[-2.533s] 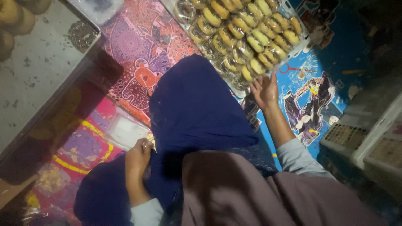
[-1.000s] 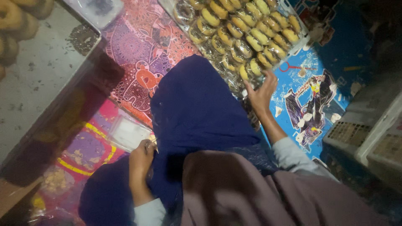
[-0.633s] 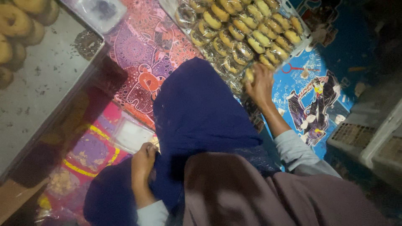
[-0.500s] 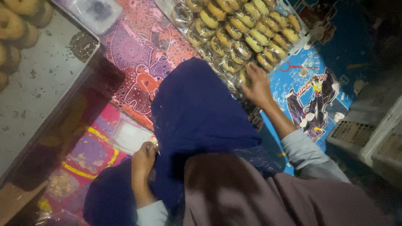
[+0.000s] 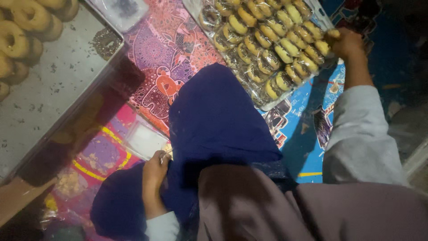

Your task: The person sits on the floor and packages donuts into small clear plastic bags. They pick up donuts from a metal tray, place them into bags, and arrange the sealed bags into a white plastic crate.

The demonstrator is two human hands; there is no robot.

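Reaching to the far corner of the tray [image 5: 200, 11], the right hand [image 5: 345, 42] pinched a small pastry [image 5: 333, 33], light, crumbly, best held by its edges. The left hand [image 5: 154, 172] clutched the blue cloth [image 5: 214, 120].

Clear plastic-wrapped ring pastries [image 5: 267, 42] in tight rows at top centre, golden-brown under glossy film, packed on a pale flat tray [image 5: 322, 13] set at a slant. One wrapped pastry [image 5: 333, 33] gripped in the right hand [image 5: 347, 44] at the tray's far right corner. Clear plastic packet [image 5: 122, 10] with dark contents at top, just left of the tray, lying on a patterned pink-and-purple mat. Small see-through whitish packet [image 5: 145, 140] lower left on the same mat, just beside the left hand [image 5: 154, 172]. Printed blue sheet [image 5: 307, 120] with cartoon figures under the tray's near edge; lettering too small to tell.
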